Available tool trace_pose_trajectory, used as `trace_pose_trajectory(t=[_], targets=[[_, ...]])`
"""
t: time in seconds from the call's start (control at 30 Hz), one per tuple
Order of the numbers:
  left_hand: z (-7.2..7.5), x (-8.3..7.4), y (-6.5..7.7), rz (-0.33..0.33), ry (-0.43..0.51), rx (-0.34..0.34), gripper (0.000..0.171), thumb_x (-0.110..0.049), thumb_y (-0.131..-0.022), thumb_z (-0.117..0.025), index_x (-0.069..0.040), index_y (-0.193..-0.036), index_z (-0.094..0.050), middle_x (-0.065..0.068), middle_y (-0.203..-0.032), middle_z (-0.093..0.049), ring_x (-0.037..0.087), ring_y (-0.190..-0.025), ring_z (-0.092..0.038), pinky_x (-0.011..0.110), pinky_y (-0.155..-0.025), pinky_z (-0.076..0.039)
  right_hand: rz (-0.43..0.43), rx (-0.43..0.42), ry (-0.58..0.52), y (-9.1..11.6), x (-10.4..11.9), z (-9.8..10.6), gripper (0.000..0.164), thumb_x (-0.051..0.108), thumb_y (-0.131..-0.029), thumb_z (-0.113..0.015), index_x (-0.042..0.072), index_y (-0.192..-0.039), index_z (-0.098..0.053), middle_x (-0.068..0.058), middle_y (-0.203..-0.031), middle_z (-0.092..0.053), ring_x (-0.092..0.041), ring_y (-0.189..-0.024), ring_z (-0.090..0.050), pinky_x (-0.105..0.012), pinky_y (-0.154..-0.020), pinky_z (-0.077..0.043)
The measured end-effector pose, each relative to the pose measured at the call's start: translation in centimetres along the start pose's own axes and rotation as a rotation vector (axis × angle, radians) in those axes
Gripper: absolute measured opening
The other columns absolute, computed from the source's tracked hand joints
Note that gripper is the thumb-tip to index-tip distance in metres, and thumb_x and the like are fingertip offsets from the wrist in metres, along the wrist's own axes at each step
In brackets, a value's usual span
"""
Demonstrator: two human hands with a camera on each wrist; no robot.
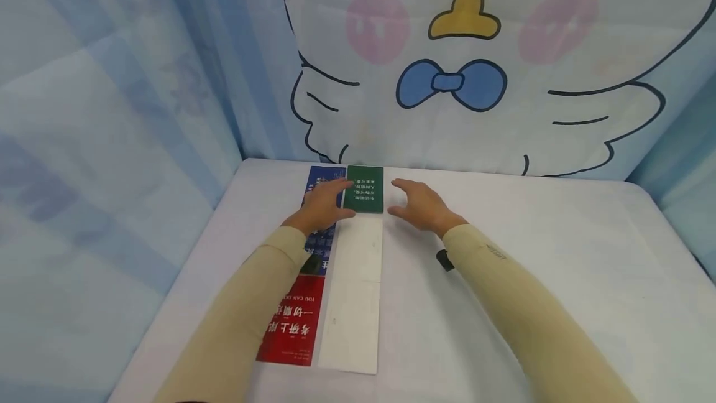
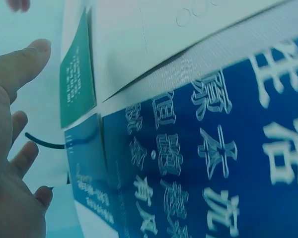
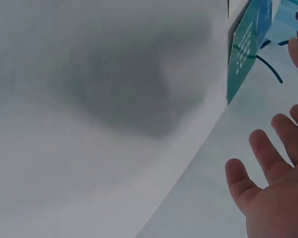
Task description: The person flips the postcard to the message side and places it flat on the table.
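Observation:
A green card or thin booklet (image 1: 365, 190) with pale printed lettering lies at the far edge of the table, between my two hands. My left hand (image 1: 321, 207) has its fingers extended over the blue printed card (image 1: 320, 244), its fingertips by the green one's left side; contact cannot be told. My right hand (image 1: 422, 207) stands right of the green card, fingers spread and holding nothing. Toward me, two cream-white pieces (image 1: 352, 322) continue the green card's column. Beside them, a red printed card (image 1: 293, 322) continues the blue column, partly hidden by my left sleeve.
The white tabletop (image 1: 503, 222) extends to the right of the cards. A small black object (image 1: 444, 260) shows under my right forearm. Behind the table hangs a curtain (image 1: 447, 135) with a cartoon bird and a blue bow tie; more curtain (image 1: 112, 142) hangs at the left.

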State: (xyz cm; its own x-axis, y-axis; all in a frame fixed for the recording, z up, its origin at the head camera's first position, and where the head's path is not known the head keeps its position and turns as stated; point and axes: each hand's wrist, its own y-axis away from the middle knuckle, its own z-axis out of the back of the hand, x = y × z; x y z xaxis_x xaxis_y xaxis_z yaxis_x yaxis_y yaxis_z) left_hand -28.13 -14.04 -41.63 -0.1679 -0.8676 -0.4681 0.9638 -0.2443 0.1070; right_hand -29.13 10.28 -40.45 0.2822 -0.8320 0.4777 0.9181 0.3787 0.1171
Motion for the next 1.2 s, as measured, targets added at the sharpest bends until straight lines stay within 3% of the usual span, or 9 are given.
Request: trace_pose_trajectory(t=[0.3,0.5,0.8,1.2], targets=[[-1.0,0.0,-1.3,0.029,0.015,-0.005,0.074,-0.035,-0.088,-0.078,-0.021,-0.152,-0.045,0.006,-0.154,-0.045,0.034,-0.145,-0.031,0.064,-0.115,-0.014,0.000,0.022,-0.030,-2.1,0.4,-1.1,0.071,0.032,-0.093,-0.072,0.011,-0.153,-0.042,-0.011,-0.154,-0.043,-0.033,-0.142,-0.036,-0.051,-0.115,-0.029],[-1.2,0.3,-2.1,0.082,0.058,-0.018,0.068,-0.038,-0.090,-0.075,-0.021,-0.150,-0.047,0.008,-0.154,-0.043,0.033,-0.147,-0.024,0.061,-0.116,-0.012,-0.030,0.069,-0.035,-3.1,0.1,-2.2,0.069,0.032,-0.093,-0.071,0.011,-0.152,-0.043,-0.012,-0.154,-0.043,-0.033,-0.143,-0.036,-0.049,-0.116,-0.027],[-1.6,0.5,-2.3,0.107,-0.024,0.080,0.064,-0.045,-0.092,-0.070,-0.024,-0.149,-0.051,0.011,-0.153,-0.044,0.034,-0.149,-0.016,0.062,-0.117,-0.006,-0.001,0.139,0.026,-3.8,0.0,-2.6,0.064,0.027,-0.094,-0.070,0.009,-0.151,-0.045,-0.015,-0.152,-0.045,-0.033,-0.141,-0.038,-0.047,-0.116,-0.029],[-2.0,0.8,-2.8,0.124,-0.008,0.076,0.064,-0.042,-0.091,-0.071,-0.021,-0.148,-0.051,0.011,-0.149,-0.049,0.033,-0.146,-0.023,0.060,-0.117,-0.004,0.041,0.172,0.100,-4.5,-0.4,-2.5,0.056,0.027,-0.096,-0.063,0.009,-0.147,-0.050,-0.017,-0.144,-0.053,-0.034,-0.135,-0.046,-0.048,-0.112,-0.035]])
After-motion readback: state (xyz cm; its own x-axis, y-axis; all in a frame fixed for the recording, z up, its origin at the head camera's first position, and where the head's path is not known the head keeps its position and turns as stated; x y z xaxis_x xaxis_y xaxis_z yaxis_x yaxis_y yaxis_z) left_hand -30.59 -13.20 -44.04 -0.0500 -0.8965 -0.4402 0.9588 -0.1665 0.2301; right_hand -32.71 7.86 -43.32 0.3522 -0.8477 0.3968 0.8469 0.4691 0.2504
